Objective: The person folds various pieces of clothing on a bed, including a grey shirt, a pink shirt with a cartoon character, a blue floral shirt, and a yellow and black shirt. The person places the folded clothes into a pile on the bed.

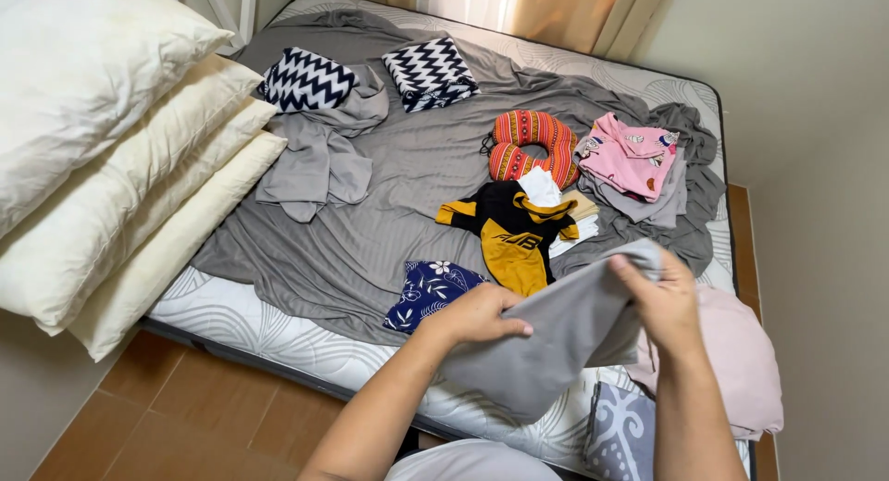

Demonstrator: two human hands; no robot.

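Grey cloth (556, 337) is being gripped by both hands, left hand (477, 314) and right hand (662, 300), lower centre; four pillows (111, 157) are stacking left.

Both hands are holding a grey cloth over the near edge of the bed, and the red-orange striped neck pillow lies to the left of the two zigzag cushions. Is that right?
Not quite. In the head view the red-orange striped neck pillow lies to the right of the two black-and-white zigzag cushions, not left. The rest stands: left hand and right hand hold the grey cloth over the bed's near edge.
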